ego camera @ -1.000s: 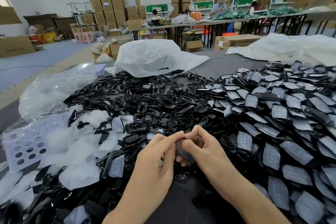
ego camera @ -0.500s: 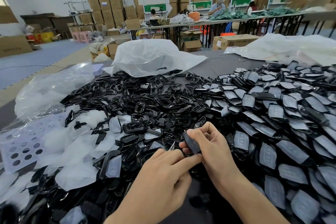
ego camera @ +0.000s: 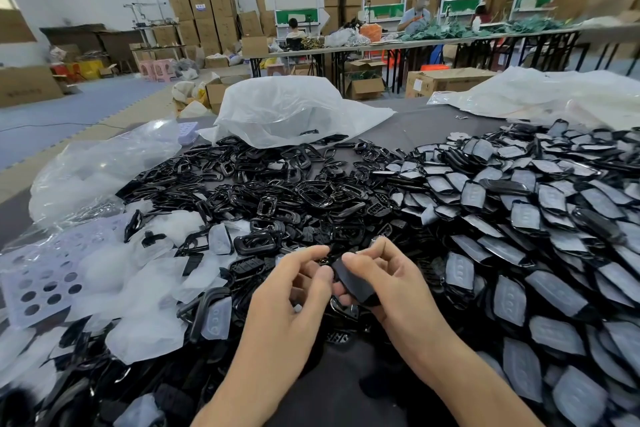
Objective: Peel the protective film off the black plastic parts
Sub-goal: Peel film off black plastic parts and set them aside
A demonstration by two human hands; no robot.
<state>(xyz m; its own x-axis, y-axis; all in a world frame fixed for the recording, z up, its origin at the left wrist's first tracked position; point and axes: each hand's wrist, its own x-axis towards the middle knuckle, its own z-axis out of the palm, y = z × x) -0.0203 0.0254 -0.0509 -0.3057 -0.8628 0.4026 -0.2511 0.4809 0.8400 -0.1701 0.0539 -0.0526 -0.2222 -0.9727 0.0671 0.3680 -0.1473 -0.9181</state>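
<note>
My right hand point(ego camera: 391, 284) grips one black plastic part point(ego camera: 353, 282) between thumb and fingers, low in the middle of the view. My left hand point(ego camera: 291, 295) is curled beside it, and its thumb and forefinger pinch the part's left end. Whether any film is lifted there is too small to tell. To the right spreads a big heap of film-covered parts point(ego camera: 519, 218), grey-white on top. Bare black parts and frames point(ego camera: 277, 198) are heaped beyond my hands. Loose peeled film point(ego camera: 138, 288) lies at the left.
A white plastic bag point(ego camera: 284, 111) sits at the back of the dark table, with more clear bags at left point(ego camera: 97, 166) and right point(ego camera: 536, 94). A lilac perforated sheet point(ego camera: 41, 281) lies far left. People work at long tables point(ego camera: 415, 42) behind.
My hands have turned the part and drawn slightly apart. The left hand, which lay over the part, now sits to its left with the thumb at its end.
</note>
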